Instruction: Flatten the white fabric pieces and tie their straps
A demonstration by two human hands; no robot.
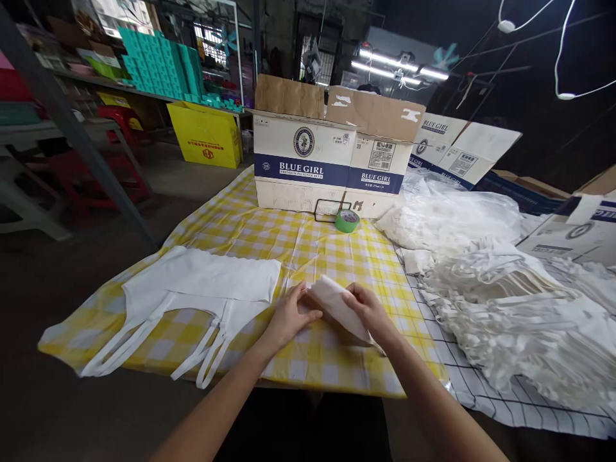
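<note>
A folded white cloth garment [337, 305] is held tilted just above the front middle of the table. My right hand [368, 311] is closed on its right side, with the thumb behind and fingers over the fabric. At the garment's left end is my left hand [291, 314], its thumb stretched out apart from the fingers and the fingertips at the fabric edge. To the left, a white strapped top [202, 279] lies spread flat, its straps [144, 333] toward the table's front edge.
Yellow checked cloth [298, 244] covers the table. Toward the back stand a Blue Girl carton [303, 167], green tape [347, 221] and a black wire frame [327, 210]. White garments [510, 308] and clear plastic bags [452, 208] are heaped at right. A metal post [81, 128] rises at left.
</note>
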